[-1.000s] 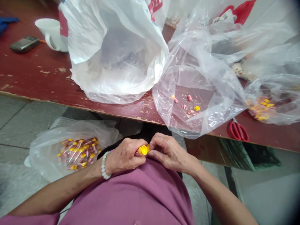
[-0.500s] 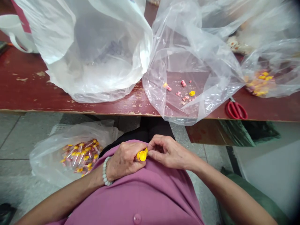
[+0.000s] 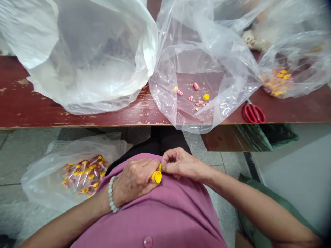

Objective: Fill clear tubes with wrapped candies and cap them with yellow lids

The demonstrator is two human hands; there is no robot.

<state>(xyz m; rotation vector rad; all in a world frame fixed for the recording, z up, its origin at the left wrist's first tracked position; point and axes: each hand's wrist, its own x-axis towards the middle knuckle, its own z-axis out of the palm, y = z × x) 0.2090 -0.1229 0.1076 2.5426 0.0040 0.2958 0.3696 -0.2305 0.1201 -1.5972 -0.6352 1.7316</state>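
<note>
My left hand (image 3: 133, 181) is shut around a small tube with a yellow cap (image 3: 156, 176), held against my mauve top, and most of the tube is hidden in my fingers. My right hand (image 3: 181, 164) pinches the upper end of the same tube between thumb and fingertips. A beaded pale green bracelet (image 3: 111, 194) circles my left wrist. On the floor beyond my left hand, a transparent plastic bag (image 3: 43, 182) holds several similar yellow-capped tubes (image 3: 84, 175).
A worn red wooden table edge (image 3: 77, 124) runs across in front of me. On it lie a large white plastic bag (image 3: 85, 62), a transparent bag (image 3: 165, 79) with pink crumbs (image 3: 196, 86) and a yellow cap (image 3: 206, 97), another bag of yellow-pink pieces (image 3: 278, 82), and red-handled scissors (image 3: 253, 113).
My view has turned, shifting the table and bags up and left. My hands sit slightly lower against my top, still on the yellow-capped tube, and its cap now tilts further downward.
</note>
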